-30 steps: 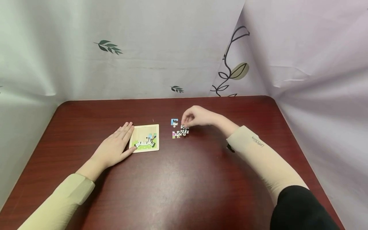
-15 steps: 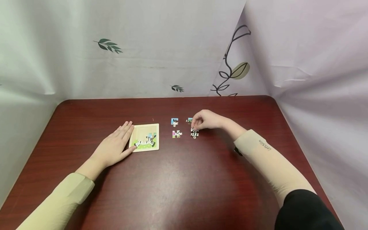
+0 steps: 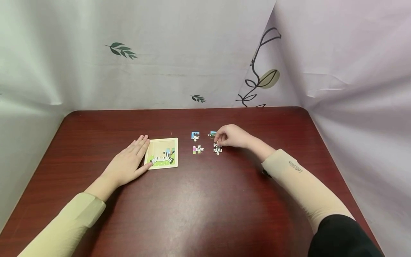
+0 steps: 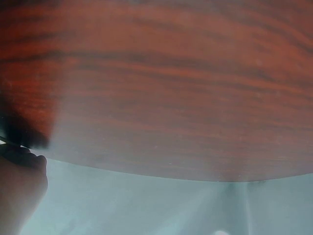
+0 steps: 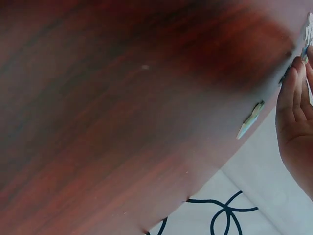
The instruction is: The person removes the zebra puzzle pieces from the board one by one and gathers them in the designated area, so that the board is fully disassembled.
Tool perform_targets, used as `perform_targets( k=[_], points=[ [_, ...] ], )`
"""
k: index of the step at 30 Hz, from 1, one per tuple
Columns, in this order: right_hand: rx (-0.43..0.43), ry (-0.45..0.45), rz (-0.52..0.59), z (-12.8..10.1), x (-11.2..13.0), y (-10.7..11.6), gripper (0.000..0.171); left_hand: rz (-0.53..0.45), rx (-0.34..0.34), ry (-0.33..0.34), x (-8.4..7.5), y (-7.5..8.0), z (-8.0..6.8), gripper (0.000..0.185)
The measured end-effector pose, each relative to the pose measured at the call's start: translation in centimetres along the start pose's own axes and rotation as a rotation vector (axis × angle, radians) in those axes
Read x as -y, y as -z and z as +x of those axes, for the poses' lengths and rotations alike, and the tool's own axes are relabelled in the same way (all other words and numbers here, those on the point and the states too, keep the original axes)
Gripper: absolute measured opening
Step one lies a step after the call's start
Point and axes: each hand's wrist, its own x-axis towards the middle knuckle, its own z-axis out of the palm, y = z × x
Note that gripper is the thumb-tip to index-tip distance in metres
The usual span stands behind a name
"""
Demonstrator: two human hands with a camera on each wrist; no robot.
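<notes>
While the left hand [image 3: 128, 165] lies flat on the dark red worktop [image 3: 199, 207], its straight fingers [image 3: 141, 142] rest against the left edge of a wooden puzzle tray [image 3: 161, 153] and hold nothing. A zebra on green grass fills the lower part of the tray; the upper part shows bare wood. To the right of the tray, well apart from it, four loose puzzle pieces lie in a small square: a blue piece [image 3: 195, 135] at far left, a pink-and-striped piece [image 3: 197, 149] at near left, a green-edged piece [image 3: 212, 134] at far right and a black-and-white striped piece [image 3: 217, 149] at near right. The right hand [image 3: 232, 136] hovers over the right-hand pair, its fingers [image 3: 219, 138] curled downward with the tips pinching the top of the striped piece, which lies on the worktop just beside the pink one. Whether the piece is lifted clear of the surface cannot be told. From the right wrist, the curled fingers [image 5: 292, 98] appear at the frame's edge beside a piece seen edge-on [image 5: 250, 120], the view too blurred to tell more. From the left wrist, only wood grain and part of the hand [image 4: 19, 191] show. Both forearms wear beige sleeves [image 3: 298, 182]. Pale curtains printed with leaves [image 3: 120, 51] enclose the worktop on three sides.
</notes>
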Motion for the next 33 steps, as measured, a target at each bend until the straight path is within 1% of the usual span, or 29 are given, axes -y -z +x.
perform_targets(
  k=[7,13,23,29,33],
  points=[
    [-0.065,0.028,-0.066,-0.19,0.22,-0.51,0.006,0.01,0.0,0.001,0.08,-0.07,0.08,0.084],
    [-0.091,0.017,-0.089,-0.27,0.48,-0.69,0.006,0.01,0.005,0.002,0.12,-0.04,0.1,0.084],
    [-0.1,0.016,-0.093,-0.33,0.53,-0.61,0.007,0.012,0.005,0.004,0.22,0.01,0.12,0.084],
    [-0.076,0.032,-0.105,-0.54,0.46,-0.65,0.012,0.005,0.007,0.003,0.14,-0.1,0.05,0.084],
    [-0.062,0.032,-0.115,-0.6,0.43,-0.67,0.012,0.005,0.009,0.004,0.03,-0.13,0.06,0.084]
  ],
)
